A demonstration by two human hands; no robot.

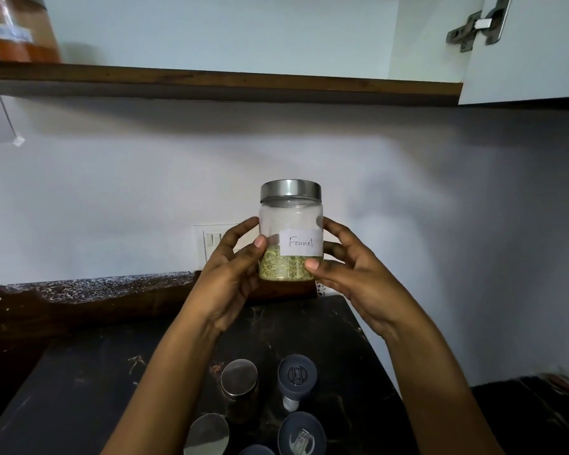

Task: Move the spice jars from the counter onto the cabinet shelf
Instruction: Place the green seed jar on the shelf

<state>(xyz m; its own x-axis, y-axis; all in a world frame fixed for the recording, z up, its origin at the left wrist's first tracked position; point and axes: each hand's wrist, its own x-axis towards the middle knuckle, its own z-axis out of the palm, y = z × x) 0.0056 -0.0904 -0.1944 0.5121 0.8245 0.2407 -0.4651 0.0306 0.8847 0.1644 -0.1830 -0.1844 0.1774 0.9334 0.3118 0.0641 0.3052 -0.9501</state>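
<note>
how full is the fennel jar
Partly full: in the fennel jar the seeds reach only to the bottom of the label; the glass above is empty.

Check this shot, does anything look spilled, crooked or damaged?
Nothing is tipped or broken. The fennel jar sits upright between the left hand and right hand. Only the counter looks worn: pale scratches and reddish specks by the lidded jars.

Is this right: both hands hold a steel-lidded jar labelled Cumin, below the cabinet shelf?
One thing is off: the label reads Fennel, not Cumin, as the head view shows. The rest stands: the left hand and the right hand both hold the steel-lidded jar, below the cabinet shelf.
</note>
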